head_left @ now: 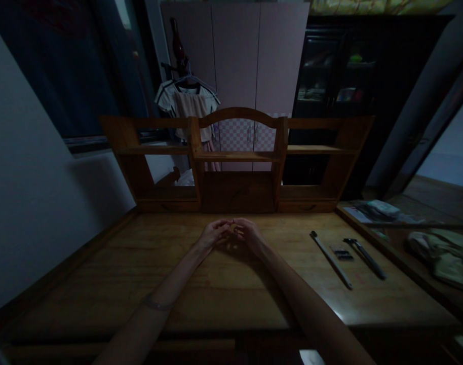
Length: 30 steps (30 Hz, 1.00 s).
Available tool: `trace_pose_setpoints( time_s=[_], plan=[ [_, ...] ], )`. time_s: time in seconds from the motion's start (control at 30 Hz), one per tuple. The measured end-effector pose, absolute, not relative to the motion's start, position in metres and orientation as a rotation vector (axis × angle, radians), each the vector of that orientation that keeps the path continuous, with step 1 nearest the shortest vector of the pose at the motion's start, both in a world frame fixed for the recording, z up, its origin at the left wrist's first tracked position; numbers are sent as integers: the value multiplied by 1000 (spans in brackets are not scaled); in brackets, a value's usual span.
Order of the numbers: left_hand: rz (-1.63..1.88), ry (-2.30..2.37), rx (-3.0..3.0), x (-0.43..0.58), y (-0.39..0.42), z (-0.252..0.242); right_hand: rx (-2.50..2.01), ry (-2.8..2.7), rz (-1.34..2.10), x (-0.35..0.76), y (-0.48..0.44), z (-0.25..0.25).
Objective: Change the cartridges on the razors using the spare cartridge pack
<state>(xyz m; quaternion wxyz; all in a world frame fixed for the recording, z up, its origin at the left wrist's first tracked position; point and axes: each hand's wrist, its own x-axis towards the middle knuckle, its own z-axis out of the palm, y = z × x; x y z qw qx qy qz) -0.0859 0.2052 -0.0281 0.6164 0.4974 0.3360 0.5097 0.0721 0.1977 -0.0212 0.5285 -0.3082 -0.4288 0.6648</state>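
Note:
Just above the wooden desk (224,284), my left hand (215,233) and my right hand (248,233) meet at their fingertips. The fingers of both are curled and pinched together. If a small thing sits between them, it is too dark and tiny to make out. On the right side of the desktop lie a long thin grey rod with a dark end (332,261), a small clear packet with dark pieces (341,253) and a hammer (368,259), all apart from my hands.
A wooden shelf unit (237,158) with small drawers stands along the desk's back edge. Beyond the raised right edge are a light green cloth or bag (454,256) and some papers (383,209). A white wall (30,177) borders the left side. The room is dim.

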Motion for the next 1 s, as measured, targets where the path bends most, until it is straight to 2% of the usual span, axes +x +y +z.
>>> trace_pose_setpoints(
  time_s=[0.4,0.73,1.0],
  plan=[
    [1159,757,1174,-87,205,-29,-686,-1026,1580,70,199,-24],
    [1179,762,1217,-76,200,-26,-524,-1012,1473,94,199,1],
    [1171,831,1360,-79,201,-26,-501,-963,1551,79,199,-5]
  ],
)
